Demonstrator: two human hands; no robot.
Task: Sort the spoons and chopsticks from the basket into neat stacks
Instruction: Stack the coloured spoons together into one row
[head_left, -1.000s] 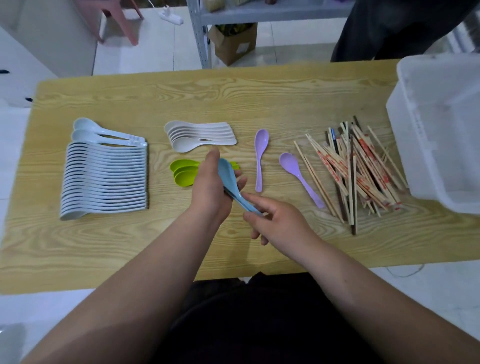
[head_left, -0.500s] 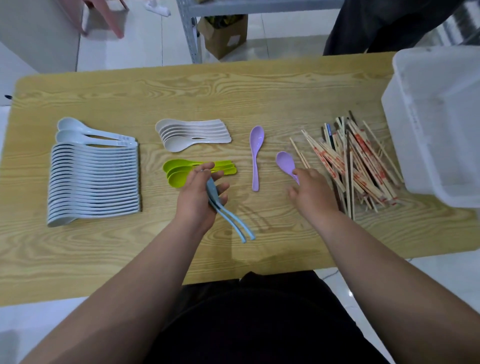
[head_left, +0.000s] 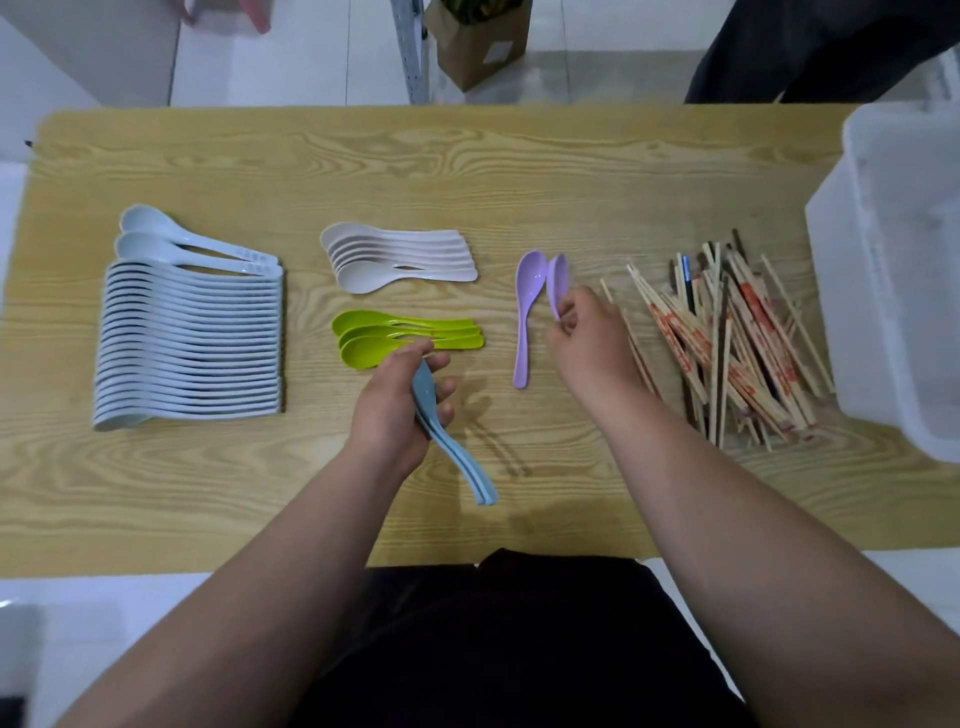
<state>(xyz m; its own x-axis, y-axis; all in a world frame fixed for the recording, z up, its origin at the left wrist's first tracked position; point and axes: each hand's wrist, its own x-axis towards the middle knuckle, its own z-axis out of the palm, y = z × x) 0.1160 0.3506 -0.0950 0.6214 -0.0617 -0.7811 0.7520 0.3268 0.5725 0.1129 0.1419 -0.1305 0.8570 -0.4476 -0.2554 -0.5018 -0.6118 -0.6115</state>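
The left hand (head_left: 395, 400) is gripping two nested slate-blue plastic spoons (head_left: 462, 462), their handles pointing near and right above the wood-grain table (head_left: 467, 171). The right hand (head_left: 587, 343) is pinching a lilac plastic spoon (head_left: 558, 280) upright, its bowl just beside that of a second lilac spoon (head_left: 527, 306) lying flat; its handle is hiding behind the fingers. Half a second ago it was lying on the table. Wooden chopsticks (head_left: 727, 338) are lying heaped on the right beside the white plastic basket (head_left: 893, 270), which the frame edge is cutting off.
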